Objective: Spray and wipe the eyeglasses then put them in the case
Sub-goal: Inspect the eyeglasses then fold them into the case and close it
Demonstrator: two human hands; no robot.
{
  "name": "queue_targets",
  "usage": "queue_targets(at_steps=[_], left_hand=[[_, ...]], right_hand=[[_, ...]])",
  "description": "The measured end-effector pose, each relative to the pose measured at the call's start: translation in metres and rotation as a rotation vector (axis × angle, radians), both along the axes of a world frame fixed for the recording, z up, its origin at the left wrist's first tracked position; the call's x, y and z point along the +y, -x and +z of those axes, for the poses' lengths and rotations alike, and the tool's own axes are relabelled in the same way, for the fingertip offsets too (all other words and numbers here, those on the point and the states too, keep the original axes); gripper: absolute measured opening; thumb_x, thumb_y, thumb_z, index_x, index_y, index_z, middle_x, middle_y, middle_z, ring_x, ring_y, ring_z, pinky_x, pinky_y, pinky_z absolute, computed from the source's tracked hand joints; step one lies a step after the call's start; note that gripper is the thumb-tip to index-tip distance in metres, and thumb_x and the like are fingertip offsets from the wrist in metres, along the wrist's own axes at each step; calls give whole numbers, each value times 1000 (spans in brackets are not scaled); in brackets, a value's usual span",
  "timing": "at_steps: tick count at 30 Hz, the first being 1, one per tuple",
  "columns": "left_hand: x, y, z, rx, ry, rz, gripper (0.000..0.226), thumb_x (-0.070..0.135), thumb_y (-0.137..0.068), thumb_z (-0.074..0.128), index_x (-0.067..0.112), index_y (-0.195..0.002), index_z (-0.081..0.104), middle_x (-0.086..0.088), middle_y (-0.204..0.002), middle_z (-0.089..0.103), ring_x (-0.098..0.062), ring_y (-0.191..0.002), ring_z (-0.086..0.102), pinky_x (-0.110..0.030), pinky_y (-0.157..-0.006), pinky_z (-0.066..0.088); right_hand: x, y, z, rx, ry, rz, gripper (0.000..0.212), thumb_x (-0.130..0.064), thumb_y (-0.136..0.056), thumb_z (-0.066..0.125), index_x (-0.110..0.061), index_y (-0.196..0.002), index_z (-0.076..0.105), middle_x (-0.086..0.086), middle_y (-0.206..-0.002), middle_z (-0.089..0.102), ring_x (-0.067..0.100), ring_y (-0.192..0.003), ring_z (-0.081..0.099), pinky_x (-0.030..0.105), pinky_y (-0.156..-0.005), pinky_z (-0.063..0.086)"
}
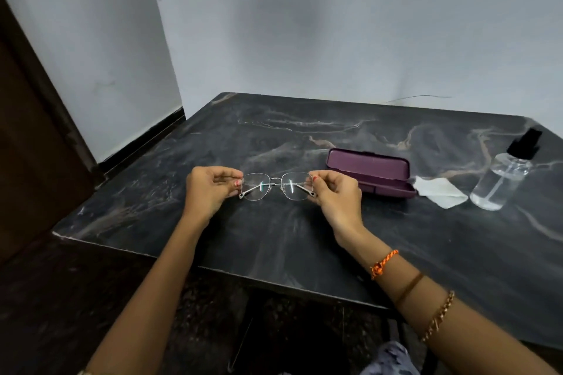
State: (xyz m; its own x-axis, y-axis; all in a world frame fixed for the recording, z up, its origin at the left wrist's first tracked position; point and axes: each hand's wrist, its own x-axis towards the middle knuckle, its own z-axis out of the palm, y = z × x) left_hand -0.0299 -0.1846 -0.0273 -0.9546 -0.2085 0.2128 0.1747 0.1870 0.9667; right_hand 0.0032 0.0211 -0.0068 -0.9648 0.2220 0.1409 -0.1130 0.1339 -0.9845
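Note:
Thin metal-rimmed eyeglasses (276,186) are held up above the dark marble table (304,237), lenses facing me. My left hand (210,189) pinches the left end of the frame and my right hand (335,192) pinches the right end. A purple glasses case (370,172) lies open just behind and to the right of my right hand. Beside it sits a white wiping cloth (440,192). A clear spray bottle (502,176) with a black cap stands further right.
The table stands against a pale wall at the back. Its left and front edges drop to a dark floor. A dark wooden door (27,131) stands at the far left. Patterned clothing (393,359) shows at the bottom.

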Motion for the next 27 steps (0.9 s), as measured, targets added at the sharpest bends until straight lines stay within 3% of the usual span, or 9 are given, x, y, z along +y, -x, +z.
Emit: queue_targets(at_steps=[5,8,12,23,27], left_hand=[[-3,3,-1,-2,27,47,25,-17,-76,61,5,-84,67,9,-50,66,1,-52,63,-10,-54,52],[-3,3,-3,21,113,66,26,-16,-78,60,6,-90,68,0,-64,65,4,-53,63,-8,-57,52],[-3,2,-4,44,261,80,24,-15,-81,57,2,-93,70,2,-67,63,8,-54,60,-6,-61,50],[8,-13,6,180,442,140,20,-10,-81,61,0,-95,70,-1,-74,63,15,-52,54,0,-60,43],[11,-17,6,278,525,158,20,-12,-80,61,-3,-95,69,-1,-74,63,16,-55,53,4,-62,40]], right_hand=[[-4,4,-6,35,-152,-12,21,-3,-90,50,-2,-105,64,1,-84,67,11,-81,66,26,-85,53],[-5,3,-7,52,-187,-22,21,-4,-90,49,-3,-105,64,2,-85,68,10,-80,65,29,-85,54],[-6,1,-7,51,-245,-20,23,-7,-89,50,-5,-108,64,10,-101,71,17,-94,66,38,-89,53],[-6,-5,-6,100,-415,53,33,-6,-89,47,-5,-122,54,11,-120,63,20,-111,59,27,-97,44],[-7,-8,-5,127,-474,76,38,-8,-88,49,-5,-125,50,13,-120,63,23,-113,57,32,-98,43]])
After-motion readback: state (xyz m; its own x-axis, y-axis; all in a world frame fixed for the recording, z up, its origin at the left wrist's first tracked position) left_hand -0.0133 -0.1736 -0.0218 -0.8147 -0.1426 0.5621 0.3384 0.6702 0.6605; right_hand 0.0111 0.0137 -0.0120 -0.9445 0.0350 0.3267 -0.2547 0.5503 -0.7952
